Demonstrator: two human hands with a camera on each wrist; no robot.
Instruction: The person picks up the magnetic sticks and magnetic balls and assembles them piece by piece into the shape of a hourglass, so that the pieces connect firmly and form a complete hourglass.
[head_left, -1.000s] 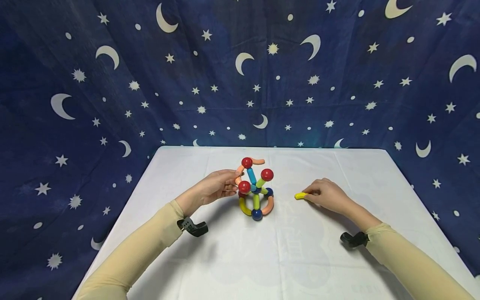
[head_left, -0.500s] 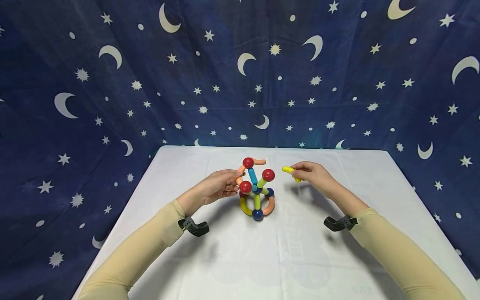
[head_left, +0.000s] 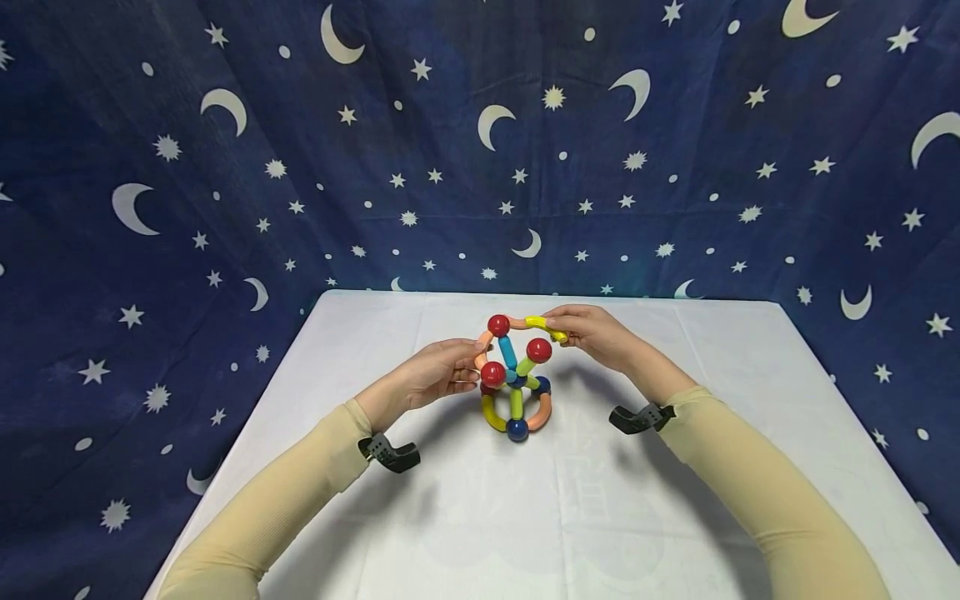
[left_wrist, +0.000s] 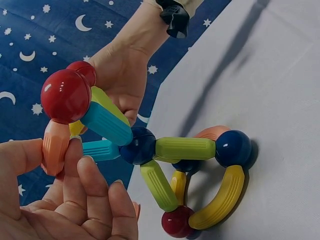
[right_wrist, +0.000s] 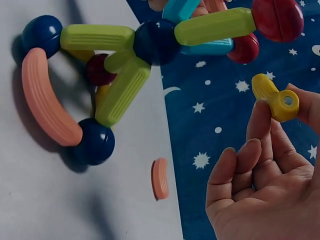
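Observation:
A construction of magnetic sticks and balls (left_wrist: 185,148) stands on the white-covered table, with a ring of curved sticks at its base and red balls (head_left: 538,350) on top. My left hand (head_left: 420,375) pinches a peach curved stick (left_wrist: 56,146) between two of the red balls. Behind the upper part, my right hand (head_left: 600,337) holds a yellow curved stick (right_wrist: 275,98) between thumb and fingers. One magnetic end of that stick faces the right wrist camera. In the head view it overlaps the tip of a loose peach stick.
The loose peach curved stick (right_wrist: 160,179) lies on the table behind the construction. A dark blue curtain (head_left: 450,150) with moons and stars hangs beyond the table (head_left: 450,533). Black wrist cameras (head_left: 390,454) sit on both forearms.
My right hand has carried the yellow stick left and away from me, from the right of the construction to behind its top. My left hand keeps its grip in place.

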